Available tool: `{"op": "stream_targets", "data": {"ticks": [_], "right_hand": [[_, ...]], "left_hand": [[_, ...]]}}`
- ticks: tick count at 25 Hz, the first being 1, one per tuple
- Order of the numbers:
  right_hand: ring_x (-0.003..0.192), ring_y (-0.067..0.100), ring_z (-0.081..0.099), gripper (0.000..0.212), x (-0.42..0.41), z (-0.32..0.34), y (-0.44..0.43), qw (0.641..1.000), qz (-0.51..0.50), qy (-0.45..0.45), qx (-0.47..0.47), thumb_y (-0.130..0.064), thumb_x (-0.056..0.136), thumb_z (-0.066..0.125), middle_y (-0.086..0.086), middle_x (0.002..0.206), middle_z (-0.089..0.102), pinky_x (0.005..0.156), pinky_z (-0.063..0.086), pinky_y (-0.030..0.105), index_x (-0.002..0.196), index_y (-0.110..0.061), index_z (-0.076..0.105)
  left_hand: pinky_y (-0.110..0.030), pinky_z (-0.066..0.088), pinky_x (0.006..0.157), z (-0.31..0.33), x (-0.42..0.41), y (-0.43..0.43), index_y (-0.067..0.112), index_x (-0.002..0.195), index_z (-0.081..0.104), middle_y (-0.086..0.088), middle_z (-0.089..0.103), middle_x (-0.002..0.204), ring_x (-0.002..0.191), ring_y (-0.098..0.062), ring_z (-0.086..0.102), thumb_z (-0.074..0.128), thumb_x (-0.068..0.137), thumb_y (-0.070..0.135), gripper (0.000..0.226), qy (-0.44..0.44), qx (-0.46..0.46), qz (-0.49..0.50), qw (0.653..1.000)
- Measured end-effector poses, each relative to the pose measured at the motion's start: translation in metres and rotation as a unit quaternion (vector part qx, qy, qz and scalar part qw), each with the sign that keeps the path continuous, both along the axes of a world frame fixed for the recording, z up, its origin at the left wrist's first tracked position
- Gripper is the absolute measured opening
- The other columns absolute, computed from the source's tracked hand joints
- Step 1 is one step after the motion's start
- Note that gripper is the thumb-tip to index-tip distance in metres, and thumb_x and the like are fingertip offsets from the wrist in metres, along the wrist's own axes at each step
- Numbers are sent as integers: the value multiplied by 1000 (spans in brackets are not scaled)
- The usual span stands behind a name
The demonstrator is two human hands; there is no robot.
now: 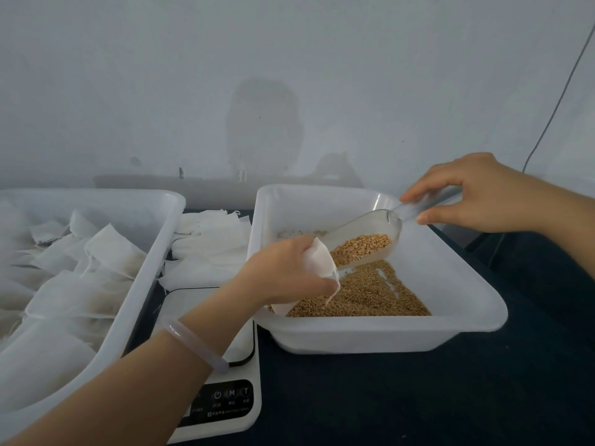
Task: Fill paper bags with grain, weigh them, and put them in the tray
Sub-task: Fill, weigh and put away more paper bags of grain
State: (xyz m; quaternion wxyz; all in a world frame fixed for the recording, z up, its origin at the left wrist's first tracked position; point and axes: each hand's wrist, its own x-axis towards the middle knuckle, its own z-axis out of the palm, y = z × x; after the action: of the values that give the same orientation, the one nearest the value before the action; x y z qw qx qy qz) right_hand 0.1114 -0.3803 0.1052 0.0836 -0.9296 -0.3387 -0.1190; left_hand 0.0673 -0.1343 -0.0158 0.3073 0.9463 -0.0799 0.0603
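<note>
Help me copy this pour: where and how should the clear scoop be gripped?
Pinch the scoop by its narrow handle at the far right end, as the right hand does, coming from the right; its loaded bowl tilts down-left toward the paper bag.

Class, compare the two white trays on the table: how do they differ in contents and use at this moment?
The left tray holds many white paper bags; the right tray holds loose grain. Both hands work over the right tray, the left hand holding a bag, the right hand a scoop; neither touches the left tray. Both are white plastic.
</note>
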Motion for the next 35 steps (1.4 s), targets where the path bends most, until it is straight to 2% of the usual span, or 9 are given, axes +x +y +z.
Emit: {"op": "stream_targets", "data": {"ticks": [6,9,15,20,22,24,27,31,35], "right_hand": [[98,-3,45,23,-2,5,13,994,24,-85,-67,-39,79,65,-29,101,55,105,4,24,96,-53,56],[97,-5,42,26,-2,7,17,987,34,-128,-88,-36,81,65,-24,104,56,106,2,26,106,-43,63],[95,-1,43,29,-7,15,19,981,48,-158,-106,-35,80,65,-15,109,61,109,3,33,110,-37,65],[97,5,48,31,-11,22,22,973,45,-193,-122,-39,79,60,-15,107,62,108,5,37,109,-36,67],[98,3,48,31,-10,21,19,979,35,-164,-112,-44,75,58,-20,103,59,107,7,34,105,-42,65],[101,4,51,23,-3,19,9,994,4,-81,-67,-46,72,61,-26,98,58,106,17,33,95,-51,60],[99,8,56,26,5,-1,-7,996,-79,40,13,-31,74,74,-16,103,65,92,36,27,93,-45,62],[99,5,56,36,8,-73,1,985,-123,57,-106,-35,82,68,-14,116,62,89,42,23,117,-30,61],[92,7,54,32,11,-106,12,960,-138,200,-141,-31,82,70,-8,114,59,79,44,20,111,-29,58]], "left_hand": [[-25,36,54,-1,2,-4,32,74,38,15,51,74,66,-3,50,63,69,62,40,0,44,13,999],[-24,38,54,-1,1,-5,32,73,42,14,54,73,66,-2,51,63,71,60,36,-7,52,14,999],[-24,39,57,-2,1,-6,32,75,40,14,56,78,70,-1,51,58,73,61,34,2,42,20,999],[-28,41,61,-4,1,-5,29,91,42,15,52,82,76,-7,53,52,71,70,46,3,50,29,998],[-28,39,59,-4,1,-6,27,94,41,16,50,82,76,-8,52,51,72,69,49,3,66,31,997],[-28,39,59,-4,2,-5,25,96,40,14,49,81,76,-10,53,53,74,63,45,9,75,27,997],[-30,37,62,-4,4,-5,23,96,36,10,45,80,77,-16,51,50,85,46,29,12,86,31,996],[-33,43,70,-2,4,-4,16,101,44,-1,55,92,83,-19,53,36,97,40,25,20,11,19,1000],[-8,40,63,17,-4,12,15,88,62,5,60,96,82,-8,57,57,90,37,23,-15,-105,-4,994]]}}
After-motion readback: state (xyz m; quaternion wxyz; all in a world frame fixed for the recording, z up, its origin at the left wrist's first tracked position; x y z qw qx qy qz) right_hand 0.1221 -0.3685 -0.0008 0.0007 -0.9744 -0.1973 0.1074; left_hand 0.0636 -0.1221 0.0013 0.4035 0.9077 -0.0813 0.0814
